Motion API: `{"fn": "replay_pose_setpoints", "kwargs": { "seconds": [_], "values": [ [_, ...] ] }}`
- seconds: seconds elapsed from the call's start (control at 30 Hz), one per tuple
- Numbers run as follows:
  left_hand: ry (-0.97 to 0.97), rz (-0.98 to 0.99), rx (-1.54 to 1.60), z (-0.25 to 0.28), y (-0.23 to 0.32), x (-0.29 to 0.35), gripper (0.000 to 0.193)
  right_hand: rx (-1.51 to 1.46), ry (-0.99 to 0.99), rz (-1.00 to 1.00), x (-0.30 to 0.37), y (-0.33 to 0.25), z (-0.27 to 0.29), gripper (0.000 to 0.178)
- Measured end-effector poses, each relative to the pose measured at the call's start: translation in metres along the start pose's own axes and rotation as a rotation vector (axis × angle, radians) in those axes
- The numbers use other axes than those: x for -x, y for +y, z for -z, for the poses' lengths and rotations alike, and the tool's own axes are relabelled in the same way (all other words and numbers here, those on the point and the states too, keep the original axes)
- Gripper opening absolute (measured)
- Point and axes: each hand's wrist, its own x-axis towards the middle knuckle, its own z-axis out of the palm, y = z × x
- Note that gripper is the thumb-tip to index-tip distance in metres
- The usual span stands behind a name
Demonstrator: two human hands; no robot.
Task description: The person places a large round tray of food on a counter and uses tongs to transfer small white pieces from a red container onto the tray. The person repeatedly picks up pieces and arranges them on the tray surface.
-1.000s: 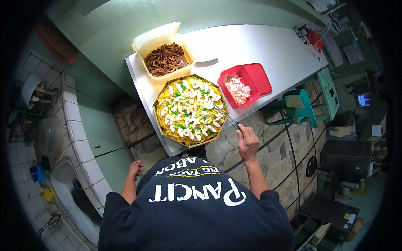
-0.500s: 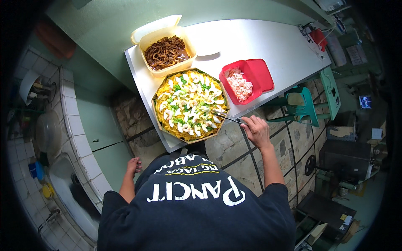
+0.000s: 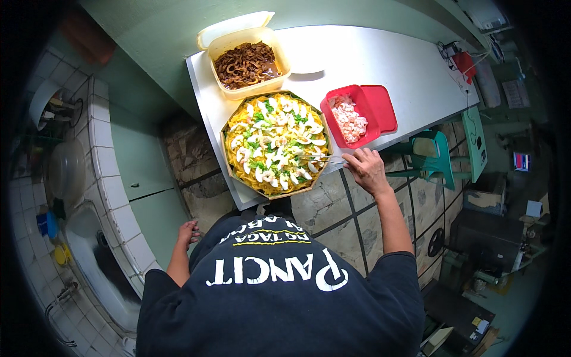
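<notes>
Head view: R hand (image 3: pixel 364 169) is closed, thumb + fingers pinched round the near end of thin metal tongs (image 3: pixel 328 159); their prongs reach across the tray's R edge to the toppings, can't tell if they grip a piece. L hand (image 3: pixel 188 232) hangs low by the shirt (image 3: pixel 279 309), fingers loosely half-curled, nothing seen in it.

Octagonal tray (image 3: pixel 291 193), tan rim w/ dk green lining, sits at the near L end of the tabletop (image 3: pixel 380 65), just R of the L hand's line. In it: stringy yellow noodles (image 3: pixel 245 171), topped w/ smooth white wedges + chopped leafy green bits.

Behind the tray, a pale translucent plastic tub (image 3: pixel 244 93), rounded corners, lid tipped back, holds glossy brown strips (image 3: pixel 245 65) in sauce. To the R, a red plastic box (image 3: pixel 370 113) w/ lumpy pinkish-white pieces (image 3: pixel 349 121); flat red lid (image 3: pixel 383 110) beside it. Tabletop = smooth, white; floor (image 3: pixel 318 205) = stone-look tiles, dk joints.
</notes>
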Motion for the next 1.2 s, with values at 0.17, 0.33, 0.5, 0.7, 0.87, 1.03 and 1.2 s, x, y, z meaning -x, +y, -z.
{"fn": "replay_pose_setpoints", "kwargs": {
  "seconds": [0.17, 0.33, 0.5, 0.7, 0.87, 1.03, 1.2],
  "values": [
    [0.012, 0.004, 0.035, -0.002, -0.002, -0.001, 0.024, -0.033, 0.003, -0.019, -0.001, -0.001, -0.001, 0.025],
    [0.018, 0.005, 0.012, 0.000, 0.003, -0.006, 0.024, -0.069, 0.035, -0.087, 0.007, -0.001, 0.001, 0.024],
    [0.004, -0.014, 0.022, -0.001, 0.005, -0.006, 0.024, -0.070, 0.056, -0.089, 0.011, -0.001, 0.003, 0.023],
    [-0.012, -0.022, 0.029, -0.002, 0.007, -0.012, 0.024, -0.156, 0.097, -0.198, 0.014, 0.003, 0.007, 0.022],
    [0.225, -0.264, -0.046, -0.004, 0.016, -0.005, 0.021, -0.925, 0.280, -0.623, 0.006, -0.028, -0.005, 0.021],
    [0.265, -0.865, -0.206, -0.025, 0.127, 0.086, 0.028, -1.456, 0.104, -0.577, -0.029, -0.133, -0.016, 0.031],
    [-0.865, -0.637, 0.712, -0.114, 0.206, 0.216, 0.049, -1.672, -0.002, -0.204, -0.086, -0.232, -0.019, 0.039]
  ]
}}
